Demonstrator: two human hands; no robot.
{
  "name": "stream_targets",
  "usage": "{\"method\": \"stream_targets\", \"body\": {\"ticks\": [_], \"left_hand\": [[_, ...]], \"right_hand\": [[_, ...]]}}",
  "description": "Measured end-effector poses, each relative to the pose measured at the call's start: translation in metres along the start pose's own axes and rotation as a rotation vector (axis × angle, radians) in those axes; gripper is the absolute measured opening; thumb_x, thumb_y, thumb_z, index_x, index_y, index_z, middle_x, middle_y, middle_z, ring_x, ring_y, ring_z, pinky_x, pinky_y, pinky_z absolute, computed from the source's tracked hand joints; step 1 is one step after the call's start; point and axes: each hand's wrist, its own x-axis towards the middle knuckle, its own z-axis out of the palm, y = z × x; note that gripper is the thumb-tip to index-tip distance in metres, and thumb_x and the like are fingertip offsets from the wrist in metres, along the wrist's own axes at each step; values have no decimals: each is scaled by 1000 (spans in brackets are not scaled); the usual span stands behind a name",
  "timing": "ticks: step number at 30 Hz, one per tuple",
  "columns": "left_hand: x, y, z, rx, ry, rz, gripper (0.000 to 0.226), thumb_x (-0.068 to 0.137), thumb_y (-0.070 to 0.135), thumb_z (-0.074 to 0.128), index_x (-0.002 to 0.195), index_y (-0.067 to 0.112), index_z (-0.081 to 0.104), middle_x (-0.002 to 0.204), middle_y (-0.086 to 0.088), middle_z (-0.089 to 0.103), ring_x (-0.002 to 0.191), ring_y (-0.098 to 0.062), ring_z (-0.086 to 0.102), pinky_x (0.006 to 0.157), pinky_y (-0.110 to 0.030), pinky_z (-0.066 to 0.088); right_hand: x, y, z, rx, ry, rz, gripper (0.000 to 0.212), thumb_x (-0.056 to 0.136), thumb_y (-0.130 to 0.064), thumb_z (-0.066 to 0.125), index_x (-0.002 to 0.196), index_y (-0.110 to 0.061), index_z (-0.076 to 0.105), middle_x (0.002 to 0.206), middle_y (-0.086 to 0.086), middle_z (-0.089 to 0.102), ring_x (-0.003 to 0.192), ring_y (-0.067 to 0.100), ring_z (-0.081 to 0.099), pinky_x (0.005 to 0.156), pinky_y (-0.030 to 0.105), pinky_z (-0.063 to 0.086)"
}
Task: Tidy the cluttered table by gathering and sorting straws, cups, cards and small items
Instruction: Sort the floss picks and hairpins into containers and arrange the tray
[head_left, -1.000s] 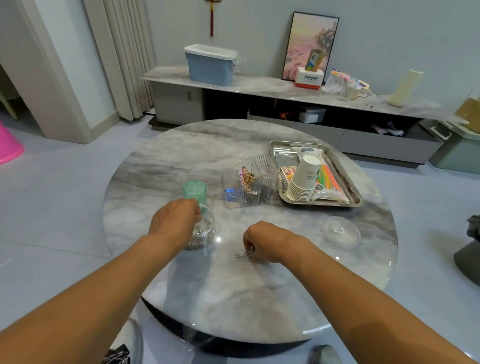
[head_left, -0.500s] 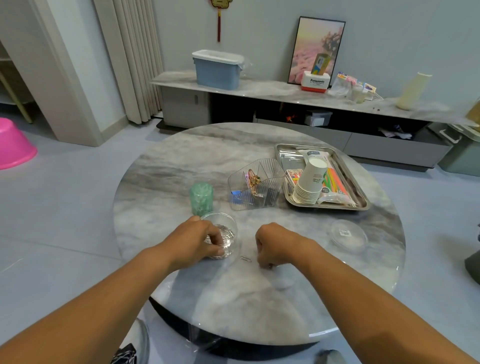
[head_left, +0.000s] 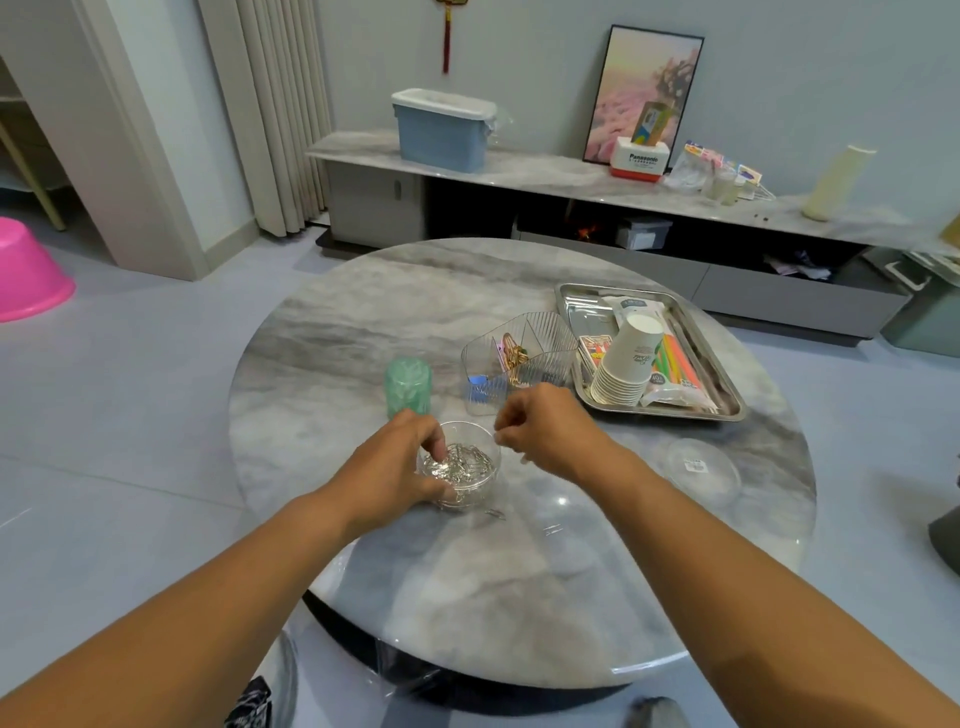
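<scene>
A small clear round container (head_left: 467, 488) full of silver paper clips (head_left: 460, 461) stands near the middle of the round marble table (head_left: 363, 322). My left hand (head_left: 395, 467) grips the container's left side, thumb and fingers curled round its rim. My right hand (head_left: 550, 426) hovers just right of and above the container, fingers curled; whether it pinches clips I cannot tell. A loose paper clip (head_left: 496, 513) lies on the table right in front of the container, another clip (head_left: 553, 529) a little further right.
A green cup (head_left: 408, 387) stands upside down behind my left hand. A clear divided organizer (head_left: 519, 358) holds gold clips. The metal tray (head_left: 727, 384) carries stacked paper cups (head_left: 626, 364) and coloured straws (head_left: 678, 358). A clear lid (head_left: 701, 467) lies at the right.
My right hand has risen from the table and moved to the container's right rim. My left hand shifted with the container toward the middle, away from the green cup.
</scene>
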Motion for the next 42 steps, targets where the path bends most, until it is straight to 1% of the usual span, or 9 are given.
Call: {"method": "stream_targets", "body": {"ticks": [5,9,12,17,27,29,33,38,42], "left_hand": [[-2,0,10,1,95,20,28,83,24,81,90,39,58,104,26,47,85,10,51,71,-23,38],[-11,11,16,155,230,345,31,84,23,82,110,24,66,108,11,53,87,-9,54,69,-31,49],[-12,20,42,303,137,567,20,90,21,76,109,16,71,101,0,60,83,-21,62,58,-33,48],[-7,20,83,325,-33,222,13,101,27,54,106,20,63,103,6,44,93,-24,55,68,-32,39],[-10,40,88,466,-100,54,10,99,15,52,108,17,56,117,-7,49,95,-31,60,74,-40,51],[-14,44,88,522,-144,98,15,95,11,54,109,12,50,113,-9,47,93,-36,58,67,-42,43],[-19,43,79,326,17,154,7,100,20,49,107,19,47,104,-2,51,89,-31,59,72,-45,48],[5,31,47,94,433,85,5,97,32,63,95,32,59,97,15,59,81,-8,54,66,-33,42],[25,20,33,-15,447,-55,3,96,35,65,96,37,67,97,19,62,88,-7,60,70,-28,38]], "right_hand": [[-21,36,-6,-345,-447,76,23,76,-19,88,97,-20,79,94,-5,74,85,14,68,72,24,56],[-31,52,0,-340,-462,51,21,74,-18,89,92,-17,78,90,-4,74,84,14,67,76,29,56],[-32,59,0,-320,-458,54,15,79,-19,85,92,-17,79,91,-3,75,84,14,67,80,31,57],[-33,62,3,-398,-485,61,7,89,-21,74,94,-17,74,96,0,72,82,17,61,72,31,51],[-12,11,3,157,105,-94,12,92,-19,70,83,-23,64,75,-7,71,67,7,67,66,26,56],[-7,-3,15,89,112,-150,3,93,-24,69,94,-23,71,85,-9,73,80,9,67,76,33,56],[-1,-9,28,-81,201,-143,29,102,-27,54,128,-28,68,121,-2,73,114,22,65,91,39,54],[3,27,0,-83,375,129,26,99,-25,54,118,-26,73,116,3,73,106,31,66,84,37,53],[-10,87,-22,-350,274,513,30,91,-27,57,119,-22,67,127,12,61,119,37,54,100,45,45]]}}
